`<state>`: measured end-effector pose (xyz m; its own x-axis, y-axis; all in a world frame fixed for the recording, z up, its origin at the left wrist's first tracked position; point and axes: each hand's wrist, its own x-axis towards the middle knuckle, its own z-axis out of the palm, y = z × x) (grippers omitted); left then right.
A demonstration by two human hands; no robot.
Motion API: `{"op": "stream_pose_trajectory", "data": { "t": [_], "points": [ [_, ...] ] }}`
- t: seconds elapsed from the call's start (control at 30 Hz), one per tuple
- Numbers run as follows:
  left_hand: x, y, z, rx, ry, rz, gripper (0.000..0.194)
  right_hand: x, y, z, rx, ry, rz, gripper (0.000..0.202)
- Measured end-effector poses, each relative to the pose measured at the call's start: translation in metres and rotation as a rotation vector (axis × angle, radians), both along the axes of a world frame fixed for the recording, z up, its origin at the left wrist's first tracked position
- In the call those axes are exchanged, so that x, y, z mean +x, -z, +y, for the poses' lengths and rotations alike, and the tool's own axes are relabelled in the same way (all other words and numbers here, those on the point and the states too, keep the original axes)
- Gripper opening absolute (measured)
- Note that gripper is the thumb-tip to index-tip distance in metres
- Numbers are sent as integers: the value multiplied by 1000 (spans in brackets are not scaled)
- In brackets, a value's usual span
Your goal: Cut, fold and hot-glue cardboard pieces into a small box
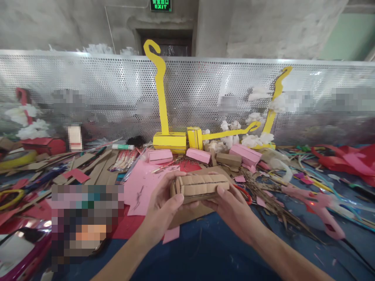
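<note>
Oblong brown cardboard box [205,186] with dark lines along its edges is held between two bare hands, above a flat brown cardboard sheet [189,216] on the blue tabletop [222,249]. The left hand [164,205] is curled around the box's left end, its thumb on the near side; the right hand [231,205] grips the right end, thumb on the near side too, with fingers partly hidden underneath. Part of a red loop [245,194] shows just beside the right hand. Left of the box, a pink sheet [140,191] with dark marks lies partly over red material. Beyond the hands sit three small pink boxes [160,156], with a small brown box [229,159] between the middle and right ones. Behind them, a tall yellow hook-ended strip [162,101] stands upright from a yellow box [170,141]; beside it, a second yellow box [195,138] has a hooked strip [228,134] reaching sideways to the right. Farther right, another yellow hooked strip [270,117] leans among white fluffy tufts [277,104], before a perforated metal panel [117,84]. A pink glue gun [318,207] lies well to the right of the hands, near thin brown cardboard scraps [281,207].
</note>
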<state>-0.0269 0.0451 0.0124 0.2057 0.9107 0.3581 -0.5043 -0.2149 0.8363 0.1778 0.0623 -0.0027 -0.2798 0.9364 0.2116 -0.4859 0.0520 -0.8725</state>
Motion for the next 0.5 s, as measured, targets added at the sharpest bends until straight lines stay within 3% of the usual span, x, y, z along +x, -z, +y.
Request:
{"op": "stream_pose_trajectory", "data": {
  "t": [0.33,0.4,0.5],
  "points": [
    [0,1,0,34,-10,55,45,-1,0,0,5,19,-12,39],
    [0,2,2,79,-75,109,47,-3,1,1,3,29,-20,40],
    [1,6,5,176,-278,214,44,-5,3,0,9,32,-24,40]
  ]
}}
